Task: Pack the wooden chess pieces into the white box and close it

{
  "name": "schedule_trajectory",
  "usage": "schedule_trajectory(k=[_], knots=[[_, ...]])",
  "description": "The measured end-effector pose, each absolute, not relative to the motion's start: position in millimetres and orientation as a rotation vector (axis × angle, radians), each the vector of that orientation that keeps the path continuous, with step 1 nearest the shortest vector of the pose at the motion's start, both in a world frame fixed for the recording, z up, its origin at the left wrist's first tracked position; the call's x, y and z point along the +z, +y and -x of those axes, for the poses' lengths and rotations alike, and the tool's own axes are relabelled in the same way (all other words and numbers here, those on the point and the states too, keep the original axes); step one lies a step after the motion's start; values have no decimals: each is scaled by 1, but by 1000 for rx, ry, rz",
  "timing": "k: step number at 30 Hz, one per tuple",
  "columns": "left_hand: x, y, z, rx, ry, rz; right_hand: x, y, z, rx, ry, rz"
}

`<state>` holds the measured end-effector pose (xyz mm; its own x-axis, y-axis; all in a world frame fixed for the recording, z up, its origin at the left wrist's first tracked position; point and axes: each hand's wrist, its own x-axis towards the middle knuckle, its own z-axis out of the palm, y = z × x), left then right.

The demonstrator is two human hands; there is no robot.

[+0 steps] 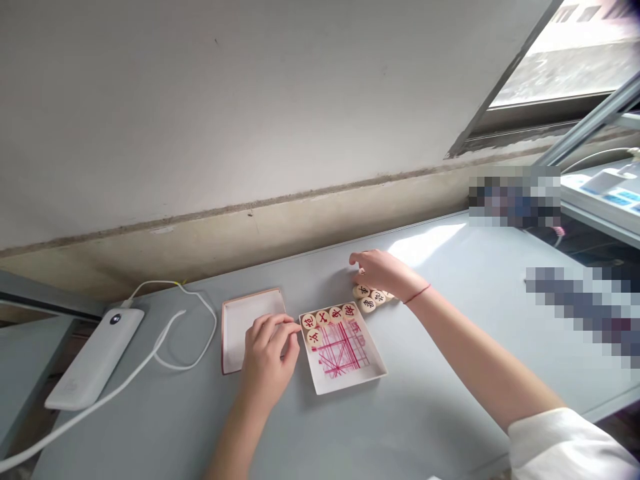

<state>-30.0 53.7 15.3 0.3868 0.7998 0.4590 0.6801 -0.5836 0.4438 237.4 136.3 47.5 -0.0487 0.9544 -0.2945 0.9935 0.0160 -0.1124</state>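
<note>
My left hand (267, 353) is curled at the left edge of a white square dish printed with a red xiangqi board (363, 377), its fingertips right next to round wooden pieces with red characters. Several of these pieces (327, 319) stand in a row along the dish's far edge, and one (313, 336) lies just below that row. My right hand (377, 272) is above and partly over a cluster of similar pieces (369, 298) on the table beyond the dish. A white lid (250, 320) with a pink rim lies under my left hand's heel.
A white power bank (95, 358) with a looped white cable (185, 333) lies on the grey table (440, 373) to the left. A wall rises behind the table, and a window sits at the upper right. Blurred patches cover parts of the right side.
</note>
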Motion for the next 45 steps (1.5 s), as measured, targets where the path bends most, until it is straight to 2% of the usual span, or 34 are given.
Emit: schedule_trajectory(k=[9, 11, 13, 17, 20, 26, 31, 38, 45], knots=[[15, 57, 29, 999, 1333, -2465, 60, 120, -235, -458, 2295, -2175], [21, 58, 20, 1011, 1317, -2491, 62, 103, -228, -704, 2488, -2267], [27, 59, 7, 1004, 1260, -2551, 59, 84, -219, -1136, 2654, -2281], [32, 62, -17, 968, 1118, -2627, 41, 59, -203, -2032, 2631, -2014], [24, 63, -25, 961, 1075, -2615, 30, 56, -201, -2251, 2561, -2084], [11, 59, -25, 1113, 1165, -2587, 25, 57, -205, -2139, 2638, -2141], [19, 53, -20, 1164, 1363, -2532, 19, 59, -207, -2058, 2669, -2391], [22, 47, -21, 953, 1283, -2543, 16, 59, -204, -1844, 2794, -2497], [20, 47, -19, 767, 1325, -2595, 21, 58, -205, -1374, 3039, -2442]])
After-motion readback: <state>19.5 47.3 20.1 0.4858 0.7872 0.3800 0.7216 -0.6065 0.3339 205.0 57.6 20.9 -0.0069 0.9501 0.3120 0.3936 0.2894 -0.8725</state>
